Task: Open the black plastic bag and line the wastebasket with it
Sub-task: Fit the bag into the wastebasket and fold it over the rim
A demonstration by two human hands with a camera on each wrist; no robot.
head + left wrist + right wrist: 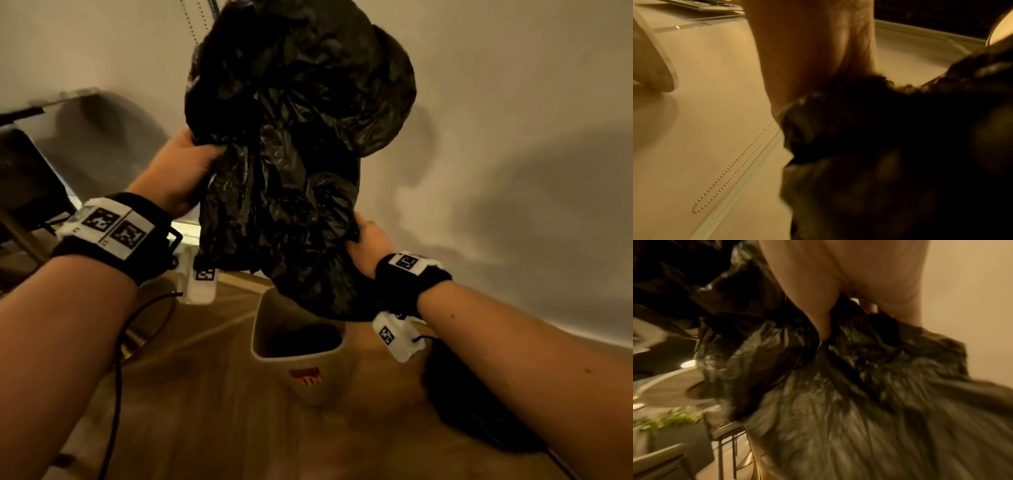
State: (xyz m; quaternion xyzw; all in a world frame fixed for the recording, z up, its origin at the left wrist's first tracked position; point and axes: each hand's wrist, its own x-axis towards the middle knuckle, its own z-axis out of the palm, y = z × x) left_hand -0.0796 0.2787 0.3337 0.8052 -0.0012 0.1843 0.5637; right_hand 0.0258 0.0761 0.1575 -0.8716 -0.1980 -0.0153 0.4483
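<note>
The black plastic bag [291, 144] is the big thing here: it's ballooned up in the air in front of a pale wall [513, 102], crinkled and puffy, held up above the wastebasket [301, 356]. Nothing of it is inside the basket as far as I can see; its lowest folds hang just over the basket's far rim.

The wastebasket itself is a beige, roughly square one sitting on the wooden floor [205, 411], open top facing up, with a red-orange mark on its near side. Inside looks dark, can't tell what's in there.

Left hand [178, 171] is up high on the left edge of the bag, fingers curled into a bunch of the plastic. Right hand [370, 240] sits lower on the right side, also clenched round a gathered wad of bag; the right wrist view shows the thumb [818, 305] pressed into the folds.

Both wrists wear black bands with white marker tags [116, 229].
</note>
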